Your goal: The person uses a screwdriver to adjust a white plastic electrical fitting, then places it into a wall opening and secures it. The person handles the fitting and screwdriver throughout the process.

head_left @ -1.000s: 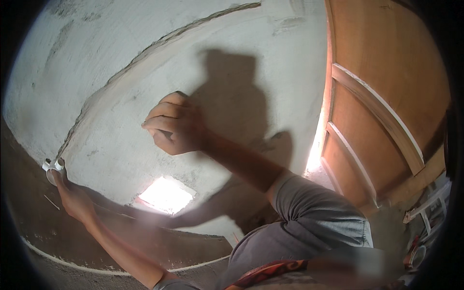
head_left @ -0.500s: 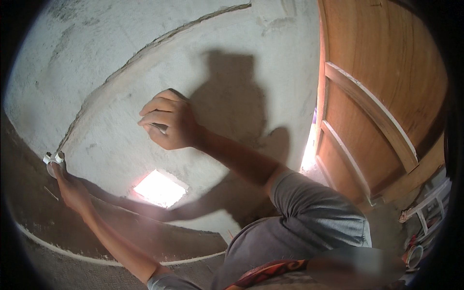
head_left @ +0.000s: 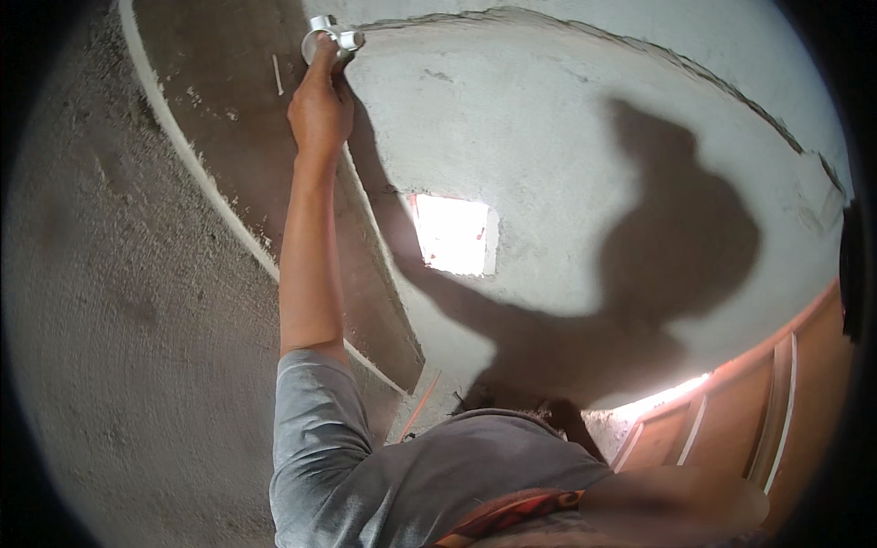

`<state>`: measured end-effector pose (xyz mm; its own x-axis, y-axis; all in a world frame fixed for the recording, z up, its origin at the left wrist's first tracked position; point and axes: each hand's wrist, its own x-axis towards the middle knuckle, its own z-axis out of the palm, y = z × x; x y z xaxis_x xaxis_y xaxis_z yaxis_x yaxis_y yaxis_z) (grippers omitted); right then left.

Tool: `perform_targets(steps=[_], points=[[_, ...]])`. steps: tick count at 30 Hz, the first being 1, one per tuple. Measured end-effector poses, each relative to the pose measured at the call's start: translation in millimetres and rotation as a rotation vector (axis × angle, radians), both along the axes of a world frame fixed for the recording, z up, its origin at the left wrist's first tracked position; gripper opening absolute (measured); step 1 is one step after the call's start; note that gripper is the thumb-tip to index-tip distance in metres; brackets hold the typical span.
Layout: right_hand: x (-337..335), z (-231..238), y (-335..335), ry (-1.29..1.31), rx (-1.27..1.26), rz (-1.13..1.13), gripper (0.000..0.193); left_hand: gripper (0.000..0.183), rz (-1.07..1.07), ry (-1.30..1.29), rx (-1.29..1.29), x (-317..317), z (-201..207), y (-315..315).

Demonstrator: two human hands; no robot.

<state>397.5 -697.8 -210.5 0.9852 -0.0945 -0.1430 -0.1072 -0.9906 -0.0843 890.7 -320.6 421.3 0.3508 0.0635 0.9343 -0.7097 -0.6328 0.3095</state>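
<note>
My left arm reaches up and far forward. At its end, my left hand (head_left: pixel 322 114) grips a white round conduit box (head_left: pixel 349 39) with short tube-like stubs. The thumb lies across the box, and the other fingers are mostly hidden behind it. The box is at the edge where the brown strip (head_left: pixel 251 137) meets the pale plastered wall (head_left: pixel 539 110), beside the end of a rough groove (head_left: pixel 512 13) cut in the plaster. Whether it touches the wall I cannot tell. My right hand does not show; only a dark bit of what may be that arm shows beyond my chest.
A small square opening (head_left: pixel 454 235) in the wall lets in glaring light. Rough grey plaster (head_left: pixel 119 301) fills the left side. At the lower right stands a brown wooden door (head_left: pixel 731 420) with raised battens. A thin orange line (head_left: pixel 421 402) runs near my shirt.
The view has swung left, so the box and left hand now appear nearer the top middle. My right hand, raised before the wall earlier, has dropped out of sight.
</note>
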Motion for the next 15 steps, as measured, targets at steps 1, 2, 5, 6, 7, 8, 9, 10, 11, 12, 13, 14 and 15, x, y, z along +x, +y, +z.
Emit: perform_targets(steps=[1, 2, 5, 6, 7, 8, 9, 10, 11, 12, 13, 14, 15], points=[[-39.5, -22.1, -7.0, 0.185, 0.106, -0.08, 0.055, 0.055, 0.007, -0.003, 0.002, 0.0, -0.4, -0.1], [-16.2, -28.1, 18.0, 0.336, 0.197, -0.027, 0.056, 0.055, 0.131, -0.004, 0.05, -8.5, 5.6, 58.2], [-71.2, -41.7, 6.7, 0.545, 0.36, -0.281, 0.057, 0.056, 0.075, 0.029, 0.065, -12.1, 10.7, 24.9], [-73.4, -41.7, 2.5, 0.564, 0.38, -0.312, 0.058, 0.055, 0.061, 0.044, 0.06, -10.9, 9.2, 23.6], [-74.9, -42.1, -1.6, 0.579, 0.399, -0.334, 0.058, 0.055, 0.066, 0.04, 0.057, -9.5, 7.4, 23.3], [-74.5, -42.8, -6.8, 0.581, 0.413, -0.352, 0.059, 0.055, 0.07, 0.036, 0.054, -8.0, 5.1, 23.8], [-71.7, -44.7, -9.7, 0.576, 0.427, -0.354, 0.059, 0.054, 0.076, 0.032, 0.056, -6.2, 4.1, 24.1], [-69.3, -46.9, -12.9, 0.568, 0.439, -0.351, 0.06, 0.055, 0.074, 0.027, 0.06, -4.2, 2.4, 24.8], [-63.4, -51.0, -15.0, 0.557, 0.455, -0.341, 0.06, 0.056, 0.072, 0.022, 0.067, -2.0, 0.9, 25.8], [-53.4, -57.9, -13.8, 0.531, 0.467, -0.318, 0.061, 0.057, 0.071, 0.01, 0.079, -1.4, 6.7, 26.9], [-47.6, -63.0, -18.8, 0.496, 0.476, -0.299, 0.061, 0.053, 0.114, -0.098, 0.108, 3.6, 11.9, 23.6], [-44.5, -66.7, -28.0, 0.467, 0.47, -0.287, 0.062, 0.049, 0.156, -0.196, 0.127, 9.1, 15.6, 21.4], [-43.1, -71.3, -35.8, 0.431, 0.463, -0.264, 0.062, 0.046, 0.198, -0.28, 0.151, 9.3, 15.0, 19.5]])
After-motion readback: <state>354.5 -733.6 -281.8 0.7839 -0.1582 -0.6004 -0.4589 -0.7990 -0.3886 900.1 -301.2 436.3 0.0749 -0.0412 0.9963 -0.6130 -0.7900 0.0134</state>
